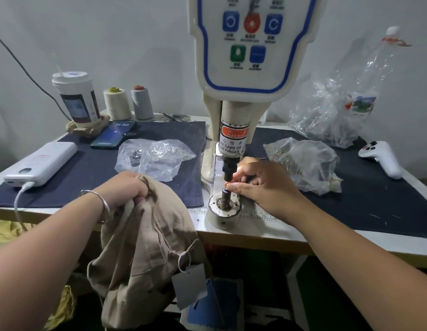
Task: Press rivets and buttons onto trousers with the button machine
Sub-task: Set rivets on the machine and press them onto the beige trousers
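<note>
Two hands work: left grips bunched trousers at table edge; right pinches a small part at the button machine die.

Left hand gripping beige trousers, right hand pinching at button machine die

A red label on the button machine reads "WARNING"; below it, partly cut off, "KE CARE OF" and "UR FINGER". A phone shows "15:30". The table ruler shows "14", "18" and "19". The control panel's captions are too blurred to read.
</note>
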`<state>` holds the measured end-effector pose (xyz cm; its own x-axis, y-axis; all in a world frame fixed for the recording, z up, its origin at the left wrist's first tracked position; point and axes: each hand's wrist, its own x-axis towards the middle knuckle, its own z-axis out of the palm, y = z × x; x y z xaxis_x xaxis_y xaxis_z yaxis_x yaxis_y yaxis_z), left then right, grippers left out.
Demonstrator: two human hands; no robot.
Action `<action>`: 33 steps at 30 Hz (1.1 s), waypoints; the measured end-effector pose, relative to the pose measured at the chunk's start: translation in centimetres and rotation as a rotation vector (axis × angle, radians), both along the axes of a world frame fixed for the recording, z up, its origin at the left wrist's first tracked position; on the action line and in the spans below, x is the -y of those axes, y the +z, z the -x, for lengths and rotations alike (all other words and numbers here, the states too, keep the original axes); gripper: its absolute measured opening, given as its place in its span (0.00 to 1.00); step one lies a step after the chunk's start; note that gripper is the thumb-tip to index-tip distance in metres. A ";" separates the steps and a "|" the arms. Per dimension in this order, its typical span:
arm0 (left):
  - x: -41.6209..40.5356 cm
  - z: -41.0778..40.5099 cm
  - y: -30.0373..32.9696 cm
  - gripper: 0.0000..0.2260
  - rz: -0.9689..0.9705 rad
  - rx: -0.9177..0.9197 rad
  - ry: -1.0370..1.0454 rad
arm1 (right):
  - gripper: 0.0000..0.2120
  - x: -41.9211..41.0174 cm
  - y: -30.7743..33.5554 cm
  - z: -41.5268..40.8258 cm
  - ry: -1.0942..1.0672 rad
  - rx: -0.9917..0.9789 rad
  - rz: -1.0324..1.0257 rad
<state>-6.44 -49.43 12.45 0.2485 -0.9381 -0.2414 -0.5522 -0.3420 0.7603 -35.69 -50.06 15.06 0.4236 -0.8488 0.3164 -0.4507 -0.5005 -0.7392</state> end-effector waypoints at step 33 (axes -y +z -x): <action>-8.9 5.0 8.8 0.23 -0.163 -0.485 -0.486 | 0.29 -11.4 0.8 -0.2 0.136 0.147 -0.188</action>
<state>-11.45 -40.50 21.24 -0.3602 -0.8582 -0.3658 -0.2832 -0.2730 0.9194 -35.46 -38.70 15.83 0.4988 -0.8370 0.2251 -0.2695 -0.3967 -0.8775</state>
